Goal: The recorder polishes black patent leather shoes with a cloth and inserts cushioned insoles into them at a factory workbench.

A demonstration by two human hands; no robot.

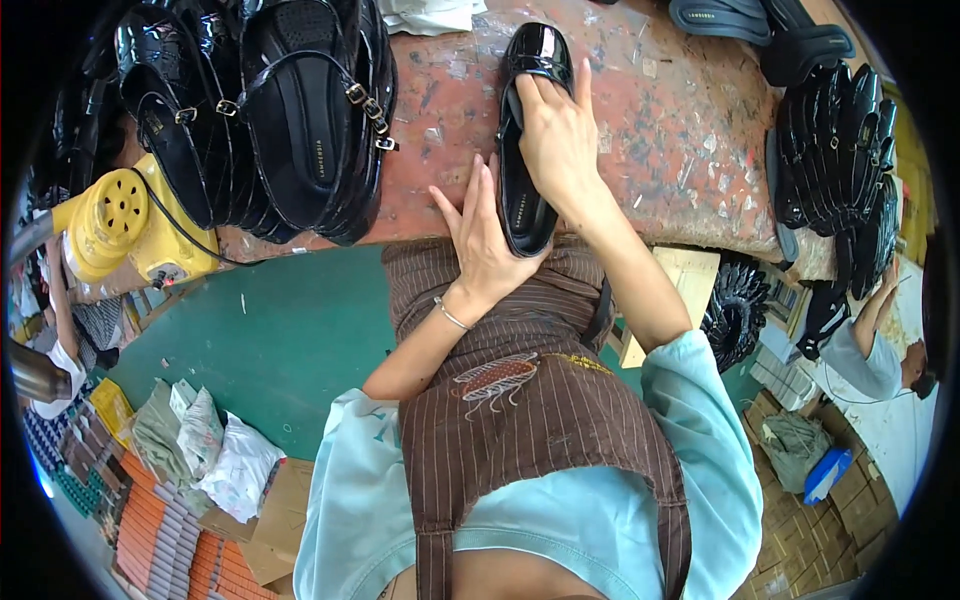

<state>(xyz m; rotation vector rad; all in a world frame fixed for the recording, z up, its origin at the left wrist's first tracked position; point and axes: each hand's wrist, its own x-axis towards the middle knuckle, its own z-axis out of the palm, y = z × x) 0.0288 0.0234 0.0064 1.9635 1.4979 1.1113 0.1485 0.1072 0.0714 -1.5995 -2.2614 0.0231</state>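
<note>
A glossy black shoe [517, 180] lies on the worn reddish table, toe pointing away from me and heel at the near edge. My right hand [557, 145] reaches in from the right, its fingers pushed inside the shoe under the upper and its index finger outside along the edge. Those inner fingertips are hidden. Around the heel, on the left side, my left hand [485, 235] steadies the shoe, with its fingers stretched up beside it and its palm against the back.
Several black strapped shoes [310, 130] with buckles are stacked on the left. Beside them sits a yellow device [110, 225] with a cable. More black shoes [835, 150] are piled at the right, with dark slippers [720, 18] behind. Other people work at both sides.
</note>
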